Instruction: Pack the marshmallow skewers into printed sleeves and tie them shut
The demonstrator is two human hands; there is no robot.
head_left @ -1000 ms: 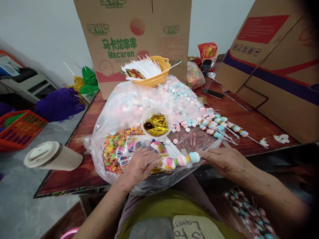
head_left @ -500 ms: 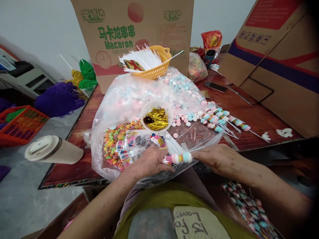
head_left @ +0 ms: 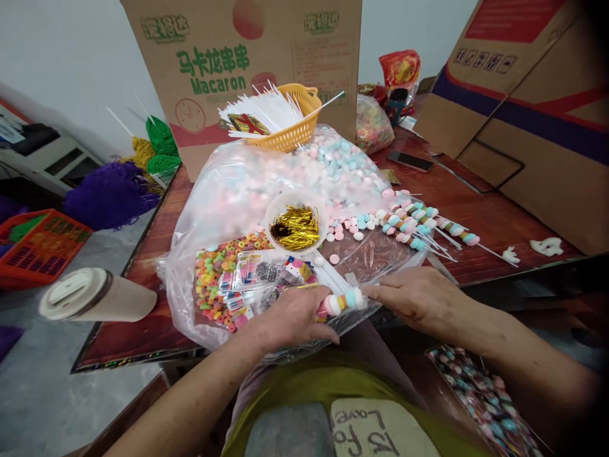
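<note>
A candy skewer of pink, white, yellow and blue marshmallow-like pieces lies crosswise over the table's front edge, in what looks like clear wrapping. My left hand is closed round its left end and hides that part. At the blue end, the fingers of my right hand pinch together; the exact spot they grip is hard to see. Beneath my left hand lie printed clear packets and ring-shaped candies. White sticks rest just behind the skewer. A round tub holds gold twist ties.
A large plastic bag of pastel candies covers the table's middle. Finished skewers lie right. A yellow basket of sticks stands before a carton. A lidded cup is left, a phone back right.
Both hands keep hold of the skewer, nearly in place. My left hand has slid slightly right, covering more of its left end. The whole view has shifted a little.
</note>
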